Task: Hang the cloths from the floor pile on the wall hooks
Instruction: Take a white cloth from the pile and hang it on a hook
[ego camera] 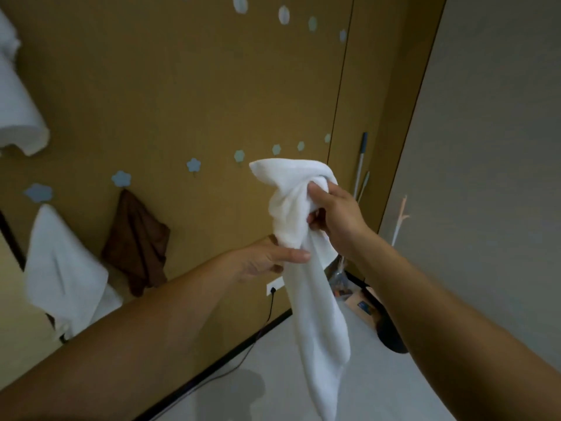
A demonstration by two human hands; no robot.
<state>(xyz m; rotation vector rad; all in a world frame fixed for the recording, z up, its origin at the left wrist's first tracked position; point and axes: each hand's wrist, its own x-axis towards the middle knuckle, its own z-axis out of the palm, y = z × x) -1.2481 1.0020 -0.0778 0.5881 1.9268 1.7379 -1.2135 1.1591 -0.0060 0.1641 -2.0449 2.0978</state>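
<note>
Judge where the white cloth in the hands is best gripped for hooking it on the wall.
Probably at the bunched neck just below the top fold of the white cloth, coming from the right, as the right hand does. The fold stands free above the hand to go over a hook, and the long tail hangs down.

1 head-worn wide-angle camera faces the nearby wall hooks (121, 178), view tilted sideways.

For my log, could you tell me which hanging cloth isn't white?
The brown cloth beneath a flower hook; the hung cloth left of it is white.
</note>
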